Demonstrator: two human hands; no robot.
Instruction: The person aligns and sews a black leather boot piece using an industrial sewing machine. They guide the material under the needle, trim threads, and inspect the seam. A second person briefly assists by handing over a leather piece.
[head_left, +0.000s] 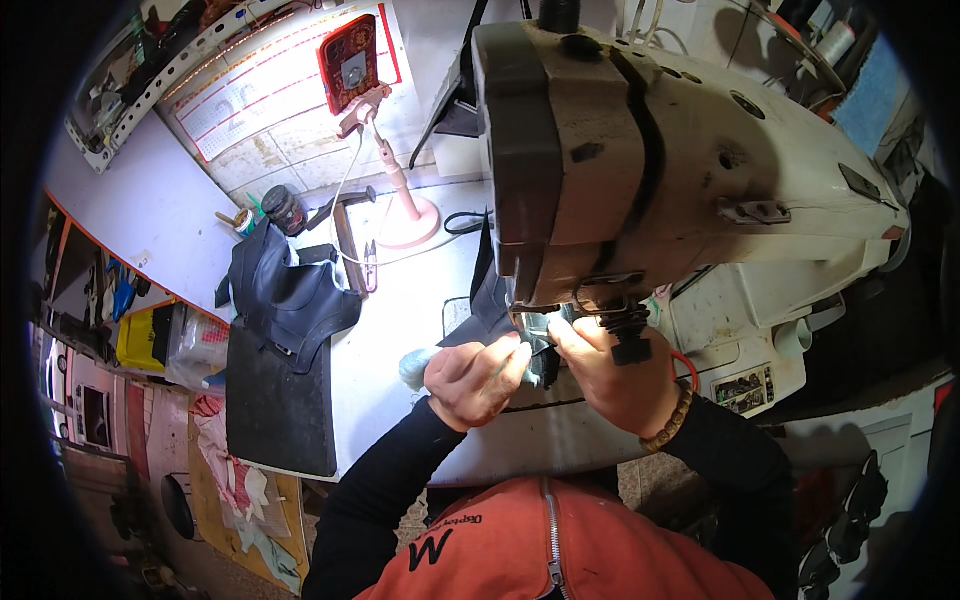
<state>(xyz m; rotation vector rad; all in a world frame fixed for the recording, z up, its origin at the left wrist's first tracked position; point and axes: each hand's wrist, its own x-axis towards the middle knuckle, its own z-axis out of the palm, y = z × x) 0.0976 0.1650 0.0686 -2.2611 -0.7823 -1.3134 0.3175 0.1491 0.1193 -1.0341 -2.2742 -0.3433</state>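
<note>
A dark workpiece (488, 308) with light blue fuzzy lining (416, 370) lies under the head of a large beige sewing machine (690, 170). My left hand (475, 385) is closed on its near left part, thumb and fingers pinched together, with the blue lining showing beside the wrist. My right hand (622, 382) grips the workpiece near the needle area, with its fingers partly behind the machine's lower parts. Both hands are close together at the near side of the machine. The needle and the stitching point are hidden by the machine head and my fingers.
Several black leather-like pieces (300, 295) lie left on a black mat (275, 415). Behind them stand a dark jar (283, 210), a hammer (342, 203) and a pink stand (408, 222) holding a red-framed object (348, 64). Small snips (371, 266) lie nearby. Shelves line the left.
</note>
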